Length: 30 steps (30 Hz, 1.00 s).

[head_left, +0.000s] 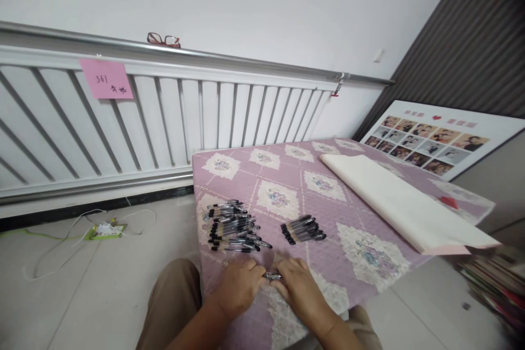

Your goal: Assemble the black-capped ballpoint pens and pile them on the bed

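Between my two hands is a pen (273, 276) with a clear barrel and dark parts, lying sideways just above the near part of the purple flowered tablecloth (287, 240). My left hand (241, 284) is closed on its left end, and my right hand (301, 287) pinches its right end. Most of the pen is hidden by the fingers. Beyond my left hand lies a loose pile of many similar pens (233, 227), mostly pointing sideways. A smaller, neater group of pens (303, 228) rests beyond my right hand.
A long cream sheet (394, 202) lies folded along the table's right side, near a photo board (426, 139). Behind the table stands a white radiator (246, 115) with a pink note (106, 79) and eyeglasses (164, 40). A power strip (105, 231) with cables sits on the floor.
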Each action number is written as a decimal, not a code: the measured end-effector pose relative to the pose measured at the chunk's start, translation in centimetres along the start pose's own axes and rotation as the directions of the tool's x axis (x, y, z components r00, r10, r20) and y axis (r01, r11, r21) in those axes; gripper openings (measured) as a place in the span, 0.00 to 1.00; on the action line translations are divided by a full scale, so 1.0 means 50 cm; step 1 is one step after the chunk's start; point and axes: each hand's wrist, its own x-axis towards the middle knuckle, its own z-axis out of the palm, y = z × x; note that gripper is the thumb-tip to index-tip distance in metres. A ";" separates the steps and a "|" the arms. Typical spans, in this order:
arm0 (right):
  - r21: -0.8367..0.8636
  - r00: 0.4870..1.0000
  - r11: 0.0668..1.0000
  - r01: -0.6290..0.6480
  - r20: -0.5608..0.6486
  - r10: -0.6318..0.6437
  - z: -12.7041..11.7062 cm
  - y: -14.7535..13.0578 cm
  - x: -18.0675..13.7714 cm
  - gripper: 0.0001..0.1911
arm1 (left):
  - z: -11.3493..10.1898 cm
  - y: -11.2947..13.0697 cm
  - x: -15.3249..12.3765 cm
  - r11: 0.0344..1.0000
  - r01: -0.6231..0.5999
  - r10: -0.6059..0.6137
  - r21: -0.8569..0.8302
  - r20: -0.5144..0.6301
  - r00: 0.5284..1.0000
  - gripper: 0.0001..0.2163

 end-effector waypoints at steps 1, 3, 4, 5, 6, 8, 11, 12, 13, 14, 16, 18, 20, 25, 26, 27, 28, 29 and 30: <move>0.076 0.999 0.996 -0.047 0.010 0.046 0.001 0.000 0.000 0.13 | 0.001 -0.001 0.000 1.000 -0.004 0.004 0.002 -0.015 1.000 0.08; 0.244 0.992 0.962 -0.124 0.046 0.116 0.002 -0.002 0.003 0.14 | 0.003 -0.002 0.000 1.000 -0.015 0.015 0.007 -0.038 0.999 0.08; 0.314 0.988 0.937 -0.154 0.080 0.136 0.001 -0.004 0.005 0.14 | 0.003 -0.003 0.000 1.000 -0.017 0.017 0.012 -0.051 0.999 0.07; 0.371 0.981 0.910 -0.183 0.126 0.146 -0.001 -0.006 0.008 0.16 | 0.003 -0.003 0.000 1.000 -0.020 0.021 0.019 -0.060 0.998 0.07; 0.416 0.972 0.883 -0.217 0.179 0.154 -0.003 -0.009 0.010 0.20 | 0.003 -0.003 0.000 0.999 -0.024 0.026 0.027 -0.064 0.998 0.07; 0.469 0.951 0.840 -0.272 0.263 0.161 -0.006 -0.012 0.014 0.23 | 0.002 -0.002 -0.001 0.999 -0.034 0.036 0.042 -0.053 0.998 0.07; 0.485 0.969 0.850 -0.208 0.221 0.112 -0.010 -0.012 0.016 0.18 | 0.001 -0.001 -0.001 0.999 -0.027 0.028 0.032 -0.008 1.000 0.08; 0.465 0.980 0.872 -0.155 0.181 0.078 -0.012 -0.010 0.015 0.15 | 0.001 -0.001 -0.002 1.000 -0.019 0.019 0.020 0.006 1.000 0.08; 0.432 0.989 0.896 -0.100 0.143 0.042 -0.013 -0.008 0.014 0.13 | 0.001 -0.001 -0.002 1.000 -0.010 0.010 0.007 0.020 1.000 0.08; 0.386 0.993 0.921 -0.055 0.116 0.011 -0.014 -0.006 0.013 0.12 | 0.000 -0.001 -0.002 1.000 -0.005 0.005 -0.006 0.033 0.999 0.08; 0.269 0.995 0.963 0.012 0.088 -0.037 -0.014 -0.002 0.009 0.09 | 0.000 -0.003 -0.001 1.000 -0.006 0.007 -0.031 0.051 0.999 0.08; 0.151 0.995 0.987 0.057 0.071 -0.069 -0.011 0.000 0.006 0.07 | 0.000 -0.005 -0.001 0.999 -0.023 0.026 -0.048 0.059 0.998 0.08; 0.074 0.996 0.996 0.050 0.066 -0.055 -0.009 -0.002 0.004 0.05 | 0.001 -0.006 0.000 0.998 -0.033 0.035 -0.047 0.054 0.998 0.08; 0.250 0.991 0.965 -0.078 0.126 0.047 -0.016 -0.011 0.009 0.03 | 0.004 -0.004 0.001 0.998 -0.059 0.058 0.030 0.012 0.998 0.08; 0.316 0.986 0.943 -0.103 0.157 0.056 -0.018 -0.012 0.011 0.05 | 0.004 -0.003 0.002 0.996 -0.077 0.077 0.047 0.008 0.997 0.08; 0.376 0.978 0.916 -0.138 0.196 0.067 -0.021 -0.011 0.014 0.09 | 0.005 -0.003 0.002 0.994 -0.095 0.094 0.060 0.005 0.996 0.08; 0.427 0.965 0.886 -0.182 0.249 0.079 -0.022 -0.010 0.015 0.14 | 0.006 -0.003 0.002 0.992 -0.107 0.107 0.069 0.002 0.994 0.08; 0.465 0.946 0.854 -0.233 0.312 0.089 -0.022 -0.008 0.016 0.18 | 0.007 -0.003 0.002 0.990 -0.118 0.118 0.073 0.003 0.993 0.09; 0.487 0.924 0.829 -0.274 0.371 0.088 -0.020 -0.006 0.016 0.20 | 0.008 -0.003 0.002 0.989 -0.127 0.127 0.073 0.005 0.992 0.09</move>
